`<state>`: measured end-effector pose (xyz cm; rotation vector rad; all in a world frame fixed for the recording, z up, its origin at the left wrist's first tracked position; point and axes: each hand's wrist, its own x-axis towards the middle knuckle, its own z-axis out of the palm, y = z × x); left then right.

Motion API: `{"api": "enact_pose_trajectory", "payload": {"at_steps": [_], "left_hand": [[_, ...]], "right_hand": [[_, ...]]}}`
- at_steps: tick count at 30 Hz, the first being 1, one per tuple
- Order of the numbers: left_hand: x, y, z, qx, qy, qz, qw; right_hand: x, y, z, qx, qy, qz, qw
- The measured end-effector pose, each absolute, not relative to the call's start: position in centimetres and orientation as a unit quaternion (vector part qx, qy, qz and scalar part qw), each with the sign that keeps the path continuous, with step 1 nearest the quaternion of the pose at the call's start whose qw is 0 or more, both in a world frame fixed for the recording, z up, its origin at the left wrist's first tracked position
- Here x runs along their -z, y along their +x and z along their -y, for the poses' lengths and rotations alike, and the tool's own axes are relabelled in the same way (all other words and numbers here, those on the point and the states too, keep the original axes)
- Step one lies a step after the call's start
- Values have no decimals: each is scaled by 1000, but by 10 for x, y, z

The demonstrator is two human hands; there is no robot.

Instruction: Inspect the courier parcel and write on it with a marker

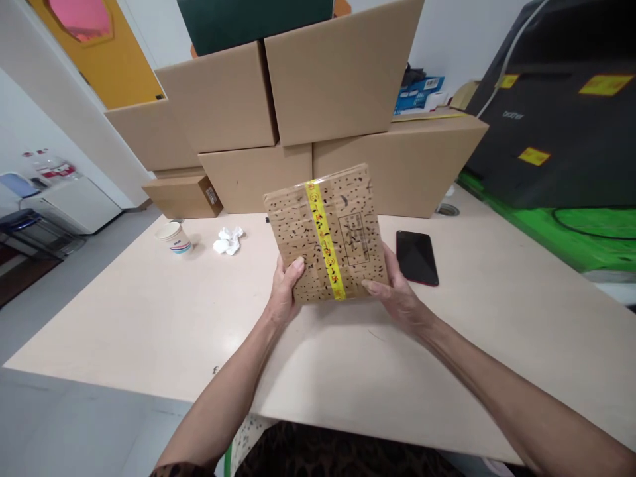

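A flat brown cardboard package [293, 232] with dark speckles is held up, tilted, above the table. A strip of yellow printed tape runs down its front, and a printed box of text sits to the right of the tape. My left hand [287, 286] grips the lower left edge, thumb on the front face. On the lower right side my right hand [397, 291] is closed around the edge, its thumb also in front. The fingers behind the package are hidden. Just beyond my right hand lies a black smartphone [417, 257], flat on the table.
Large cardboard boxes [342, 79] are stacked along the back of the pale table [139, 318]. A paper cup [173, 237] and a crumpled white tissue [228, 240] stand at the left. A black covered machine [561, 106] rises at the right, with green material beneath it.
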<state>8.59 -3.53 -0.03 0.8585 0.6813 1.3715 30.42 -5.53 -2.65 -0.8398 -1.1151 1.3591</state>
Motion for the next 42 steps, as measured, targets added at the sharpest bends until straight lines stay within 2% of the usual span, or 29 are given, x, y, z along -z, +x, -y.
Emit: {"api": "enact_pose_trajectory", "payload": {"at_steps": [5,13,18,27,35,42], "left_hand": [[0,90,36,-603,358,-290,651],[-9,70,24,-634,360,-305,613],[-11,66,19,-645,318,-321,616],[-5,88,28,-666,305,-340,590],[-12,62,18,-644,318,-380,583],[-15,37,9,-561,396,-378,621]], "right_hand": [[22,305,55,-584,-365,437,579],[3,333,44,-540,-373,441,612],[11,331,43,-533,-359,436,630],[17,290,60,-611,-329,439,571],[13,306,50,-585,-345,434,593],[16,320,41,-576,-373,461,563]]}}
